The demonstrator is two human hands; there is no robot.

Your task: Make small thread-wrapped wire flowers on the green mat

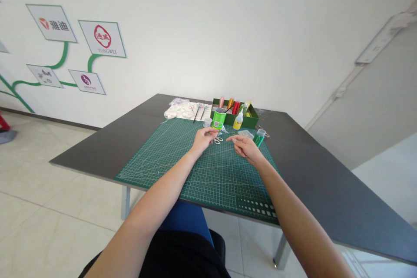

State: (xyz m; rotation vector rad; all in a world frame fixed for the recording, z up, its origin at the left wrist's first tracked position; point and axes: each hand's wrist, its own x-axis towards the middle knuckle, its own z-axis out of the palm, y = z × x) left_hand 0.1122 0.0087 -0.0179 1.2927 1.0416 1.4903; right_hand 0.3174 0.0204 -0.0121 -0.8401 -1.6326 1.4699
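My left hand is over the green cutting mat, its fingers drawn together and pointing right. Whatever may be between its fingertips is too small to make out. A pair of scissors with white handles lies just beside those fingers. Across a small gap, my right hand has its thumb and forefinger pinched and its other fingers curled; any item in the pinch cannot be made out. Behind my left hand stands a bright green tub. A tube of green glitter is close to my right hand.
A dark green box holds several coloured tubes at the back. In front of it are a glue bottle with a yellow label and a small clear cup. Brushes lie on a white cloth. The black table meets the wall.
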